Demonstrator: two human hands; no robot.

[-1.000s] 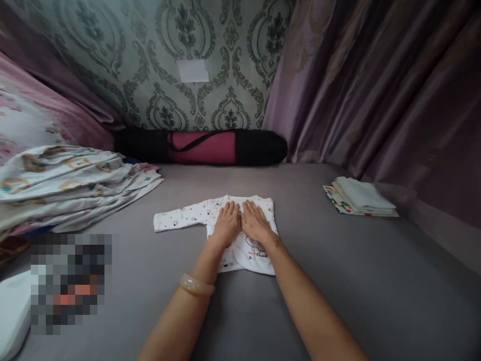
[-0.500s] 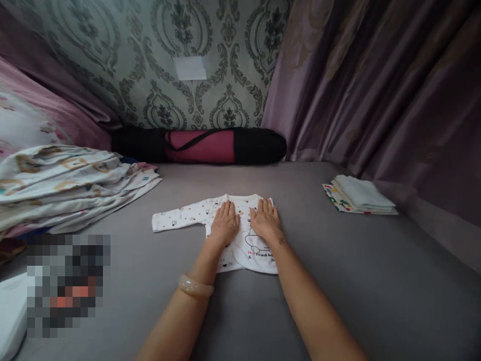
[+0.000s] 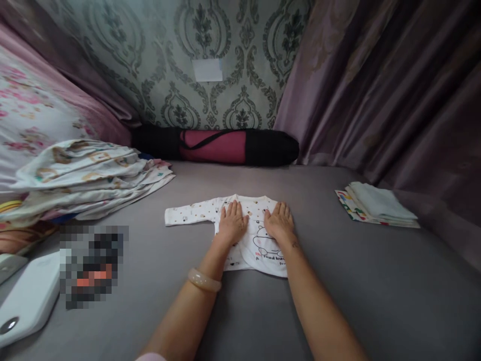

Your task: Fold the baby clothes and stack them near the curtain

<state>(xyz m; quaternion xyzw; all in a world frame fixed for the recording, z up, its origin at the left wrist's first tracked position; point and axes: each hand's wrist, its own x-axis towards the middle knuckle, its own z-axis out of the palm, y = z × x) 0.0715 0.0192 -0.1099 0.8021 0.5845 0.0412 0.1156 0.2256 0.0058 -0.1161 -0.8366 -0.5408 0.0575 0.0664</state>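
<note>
- And here we are, two bare hands on one small white long-sleeved cotton shirt (image 3: 256,211), laid flat on the grey cloth surface (image 3: 376,281), dotted print across its chest
- Lettering on the front! Black print seems to read "road" then "bu", the rest lost under the right forearm; red letters beside it are too small to make out
- Left hand (image 3: 233,223) palm down, open, fingers extended close together, pressing the shirt and gripping nothing
- Right hand (image 3: 280,220) matches it at the other side, open and flat, fingers slightly spread, no grip, partly covering a line-drawn animal
- One sleeve reaches out beyond the left hand; the other can't be made out
- One pale, glossy bangle (image 3: 205,281) on the left forearm
- Over left, one pixelated patch hides whatever lies there, next to a white rounded slab (image 3: 32,291) cut off by the frame, and a rumpled pile of patterned cloth (image 3: 97,170), pieces uncountable
- Far side: one black-and-maroon tubular bag (image 3: 214,146); over right, one stack of folded cloths (image 3: 379,200), at least two layers
</note>
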